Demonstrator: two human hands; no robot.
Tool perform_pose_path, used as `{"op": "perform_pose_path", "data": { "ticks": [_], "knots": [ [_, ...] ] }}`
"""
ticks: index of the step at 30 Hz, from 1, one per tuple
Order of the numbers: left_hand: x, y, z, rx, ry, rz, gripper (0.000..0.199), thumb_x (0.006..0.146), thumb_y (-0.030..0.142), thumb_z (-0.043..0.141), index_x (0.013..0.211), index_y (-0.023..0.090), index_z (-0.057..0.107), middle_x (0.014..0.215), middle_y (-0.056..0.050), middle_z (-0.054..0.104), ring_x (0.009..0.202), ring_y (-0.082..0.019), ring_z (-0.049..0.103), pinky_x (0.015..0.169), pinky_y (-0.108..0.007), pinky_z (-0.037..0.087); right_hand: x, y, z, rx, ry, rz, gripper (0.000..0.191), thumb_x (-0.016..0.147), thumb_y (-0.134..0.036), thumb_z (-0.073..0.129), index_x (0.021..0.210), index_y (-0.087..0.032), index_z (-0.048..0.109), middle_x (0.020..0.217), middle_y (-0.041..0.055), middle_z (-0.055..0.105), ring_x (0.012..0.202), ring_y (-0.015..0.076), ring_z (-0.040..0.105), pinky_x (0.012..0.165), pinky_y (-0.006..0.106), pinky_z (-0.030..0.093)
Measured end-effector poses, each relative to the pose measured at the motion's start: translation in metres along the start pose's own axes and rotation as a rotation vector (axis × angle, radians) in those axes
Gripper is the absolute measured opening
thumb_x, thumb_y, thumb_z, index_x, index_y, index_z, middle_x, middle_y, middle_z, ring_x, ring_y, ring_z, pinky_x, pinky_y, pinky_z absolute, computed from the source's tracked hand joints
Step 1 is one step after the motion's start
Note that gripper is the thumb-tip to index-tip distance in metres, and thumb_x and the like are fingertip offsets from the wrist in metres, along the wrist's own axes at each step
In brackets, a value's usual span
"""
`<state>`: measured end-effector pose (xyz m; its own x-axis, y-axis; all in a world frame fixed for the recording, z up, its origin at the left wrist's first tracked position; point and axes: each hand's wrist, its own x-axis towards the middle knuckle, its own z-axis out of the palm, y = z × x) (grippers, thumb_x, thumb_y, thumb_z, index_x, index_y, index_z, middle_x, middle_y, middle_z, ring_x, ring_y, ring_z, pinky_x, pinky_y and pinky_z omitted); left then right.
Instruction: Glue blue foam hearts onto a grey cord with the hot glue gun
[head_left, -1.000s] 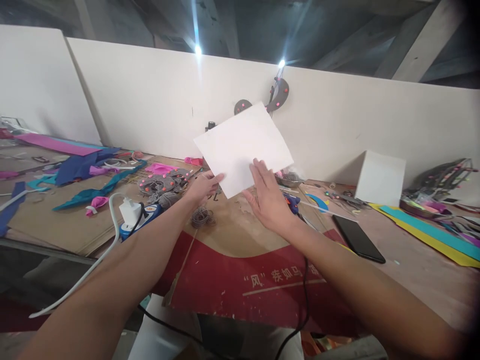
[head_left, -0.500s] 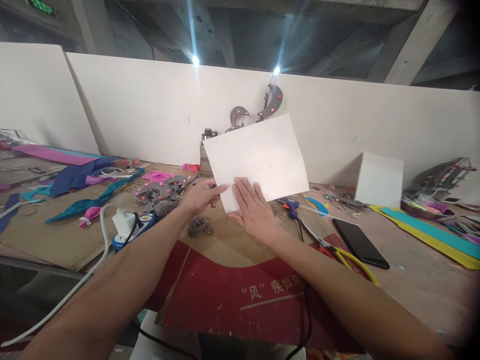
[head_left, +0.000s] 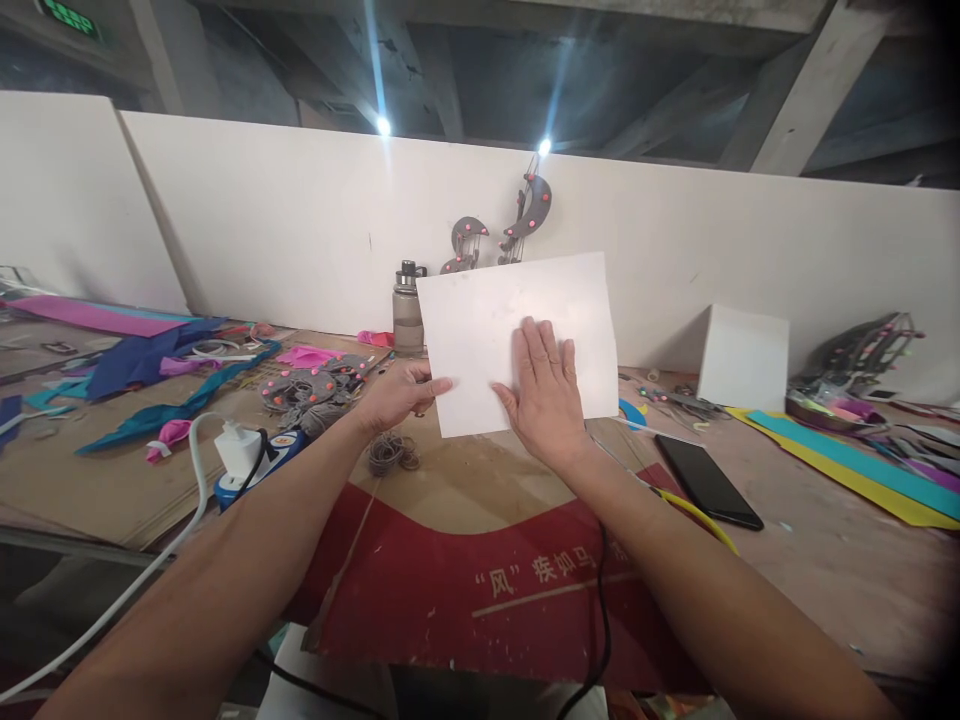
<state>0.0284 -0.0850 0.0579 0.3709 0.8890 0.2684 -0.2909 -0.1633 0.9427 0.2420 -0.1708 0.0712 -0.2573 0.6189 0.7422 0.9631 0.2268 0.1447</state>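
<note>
A blank white sheet (head_left: 472,340), stiff like card or board, is held up above the work surface. My left hand (head_left: 401,393) pinches its left edge, thumb on the near face and fingers behind. Flat against the near face, right of the middle, lies my right hand (head_left: 546,385), fingers stretched upward and thumb out to the side. Under the sheet is a cardboard piece (head_left: 480,500) with a red printed border. A coil of grey cord (head_left: 390,453) sits just below my left hand. Yellow-handled scissors (head_left: 697,520) are partly covered by my right forearm.
A black phone (head_left: 709,482) lies to the right, near yellow and blue strips (head_left: 855,465). A water bottle (head_left: 407,312) stands behind the sheet. On the left are a power strip (head_left: 262,470) with a white plug and coloured scraps (head_left: 157,350). A white partition (head_left: 285,220) closes off the back.
My right hand has slid up and right across the sheet from its lower left part. The sheet has turned slightly and sits more level. My left hand keeps its pinch on the left edge.
</note>
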Motion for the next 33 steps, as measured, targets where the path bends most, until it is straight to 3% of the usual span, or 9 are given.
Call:
{"op": "perform_pose_path", "data": {
  "ticks": [2,4,10,14,18,21,24,27,33],
  "knots": [
    [0.000,0.001,-0.001,0.108,-0.142,0.028,0.024,0.063,0.033,0.082,0.076,0.015,0.071,0.051,0.002,0.046,0.041,-0.005,0.029,0.042,-0.021,0.019,-0.001,0.000,0.000,0.012,0.018,0.013,0.074,0.098,-0.047,0.023,0.152,-0.017,-0.017,0.161,0.0130,0.002,0.148,0.0326,-0.003,0.117,0.063,0.004],
    [0.001,0.001,-0.003,0.162,-0.207,0.059,0.028,0.067,0.038,0.079,0.079,0.014,0.072,0.053,0.002,0.045,0.042,-0.005,0.027,0.042,-0.021,0.018,-0.004,-0.003,0.001,0.021,0.015,0.003,0.074,0.098,-0.045,0.023,0.152,-0.016,-0.018,0.161,0.0141,0.002,0.148,0.0326,-0.002,0.117,0.062,0.005],
    [0.002,0.004,-0.006,0.120,-0.212,0.070,0.033,0.068,0.040,0.078,0.082,0.012,0.071,0.056,0.001,0.049,0.044,-0.004,0.024,0.043,-0.022,0.013,-0.012,-0.017,0.013,0.039,-0.058,-0.102,0.073,0.098,-0.038,0.029,0.153,-0.012,-0.011,0.160,0.0159,0.007,0.148,0.0291,-0.001,0.120,0.056,0.004],
    [0.005,0.003,-0.010,0.108,-0.186,0.077,0.036,0.065,0.041,0.080,0.082,0.011,0.070,0.062,0.000,0.056,0.046,-0.004,0.030,0.044,-0.022,0.018,-0.018,-0.027,0.024,0.118,-0.062,-0.193,0.064,0.097,-0.030,0.036,0.153,-0.007,0.013,0.158,0.0178,0.017,0.148,0.0286,0.005,0.121,0.054,0.010],
    [0.011,-0.002,-0.015,0.092,-0.102,0.104,0.036,0.067,0.041,0.079,0.082,0.011,0.066,0.054,0.005,0.044,0.044,-0.003,0.023,0.043,-0.021,0.013,-0.026,-0.035,0.030,0.235,-0.113,-0.373,0.043,0.097,-0.026,0.039,0.135,-0.009,0.051,0.145,0.0146,0.047,0.140,0.0249,0.035,0.119,0.048,0.024],
    [0.014,-0.001,-0.017,0.044,-0.005,0.131,0.034,0.069,0.040,0.078,0.077,0.013,0.060,0.049,0.010,0.026,0.042,-0.002,0.015,0.042,-0.020,0.009,-0.031,-0.038,0.030,0.354,-0.166,-0.428,0.034,0.097,-0.023,0.039,0.118,-0.016,0.064,0.123,0.0080,0.066,0.119,0.0195,0.057,0.115,0.042,0.034],
    [0.016,0.003,-0.020,-0.043,0.078,0.212,0.033,0.069,0.039,0.078,0.074,0.015,0.056,0.051,0.010,0.022,0.041,-0.002,0.014,0.040,-0.019,0.009,-0.031,-0.035,0.030,0.457,-0.220,-0.334,0.032,0.097,-0.024,0.040,0.113,-0.018,0.067,0.116,0.0064,0.069,0.111,0.0184,0.061,0.105,0.039,0.044],
    [0.018,0.007,-0.023,-0.108,0.150,0.279,0.032,0.068,0.035,0.078,0.072,0.015,0.053,0.053,0.010,0.026,0.041,-0.002,0.017,0.039,-0.017,0.011,-0.022,-0.028,0.040,0.497,-0.303,-0.193,0.034,0.096,-0.027,0.040,0.119,-0.018,0.064,0.120,0.0092,0.067,0.114,0.0208,0.059,0.101,0.040,0.047],
    [0.021,-0.004,-0.023,-0.116,0.198,0.273,0.027,0.071,0.033,0.075,0.076,0.015,0.056,0.053,0.009,0.029,0.040,-0.001,0.017,0.038,-0.017,0.011,-0.004,-0.027,0.070,0.507,-0.580,-0.138,0.051,0.095,-0.032,0.041,0.141,-0.012,0.045,0.150,0.0145,0.039,0.140,0.0258,0.035,0.115,0.045,0.030]
  ]
}}
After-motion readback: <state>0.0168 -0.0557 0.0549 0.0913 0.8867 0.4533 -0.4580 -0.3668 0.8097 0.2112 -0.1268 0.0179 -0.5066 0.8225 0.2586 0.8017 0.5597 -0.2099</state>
